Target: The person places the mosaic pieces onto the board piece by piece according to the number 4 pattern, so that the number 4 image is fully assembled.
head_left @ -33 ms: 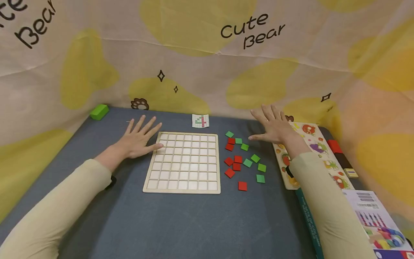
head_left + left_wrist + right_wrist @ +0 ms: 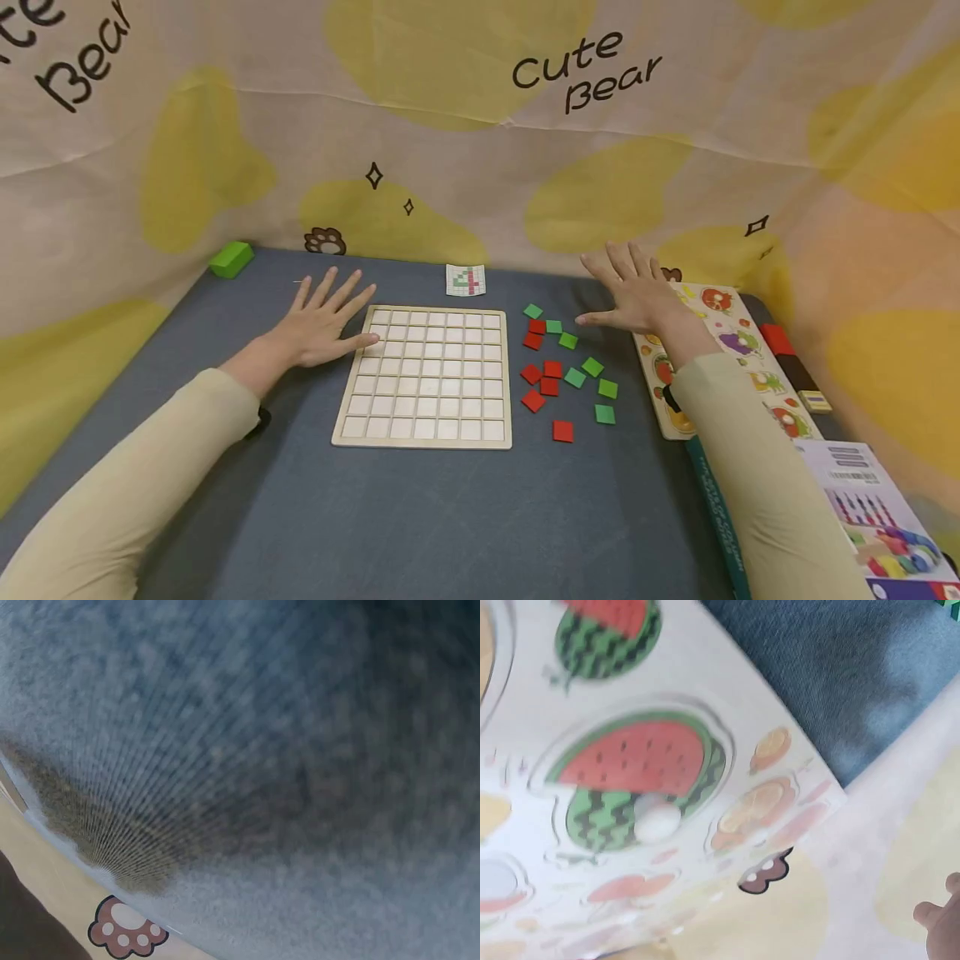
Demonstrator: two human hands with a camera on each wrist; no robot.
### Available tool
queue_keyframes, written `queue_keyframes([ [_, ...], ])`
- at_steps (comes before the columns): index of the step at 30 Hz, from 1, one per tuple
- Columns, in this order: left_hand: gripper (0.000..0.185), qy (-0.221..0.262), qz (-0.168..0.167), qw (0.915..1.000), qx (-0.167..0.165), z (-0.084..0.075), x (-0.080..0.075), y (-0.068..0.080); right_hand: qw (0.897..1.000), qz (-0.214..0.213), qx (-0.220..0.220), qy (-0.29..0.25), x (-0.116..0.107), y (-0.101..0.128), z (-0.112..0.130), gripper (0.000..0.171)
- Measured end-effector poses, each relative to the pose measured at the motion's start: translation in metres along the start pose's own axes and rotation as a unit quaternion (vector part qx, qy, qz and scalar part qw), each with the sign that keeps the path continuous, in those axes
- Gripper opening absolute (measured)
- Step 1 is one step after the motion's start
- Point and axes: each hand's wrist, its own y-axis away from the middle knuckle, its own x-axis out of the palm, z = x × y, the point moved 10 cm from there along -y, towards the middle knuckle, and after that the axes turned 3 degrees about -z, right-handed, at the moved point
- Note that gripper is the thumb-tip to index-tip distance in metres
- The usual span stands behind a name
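Observation:
My left hand (image 2: 318, 325) has its fingers spread straight, with the thumb over the upper left edge of a wooden grid board (image 2: 347, 427) filled with white square tiles. My right hand (image 2: 633, 292) is spread out too, with nothing in its grasp, just left of a fruit picture board (image 2: 723, 333). Between the grid board and this hand lie several loose red square tiles (image 2: 562, 431) and green square tiles (image 2: 604, 414). Behind the grid board sits a small pattern card (image 2: 466, 281) with green and red squares. Fingertips of the right hand (image 2: 945, 922) show in the right wrist view.
At the back left corner is a green block (image 2: 232, 260). Along the right side are a teal-edged book or box (image 2: 716, 508), a printed box (image 2: 873, 500) and a red and black object (image 2: 786, 354). A patterned cloth (image 2: 450, 100) hangs behind the dark table (image 2: 420, 525).

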Motion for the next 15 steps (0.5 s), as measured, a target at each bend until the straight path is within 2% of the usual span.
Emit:
queue_keyframes([
  [15,0.089,0.004,-0.002,0.9999,-0.011,0.0028,-0.0002,0.0027,1.0,-0.016,0.005,0.003,-0.0005,0.0002,-0.0066,0.098],
])
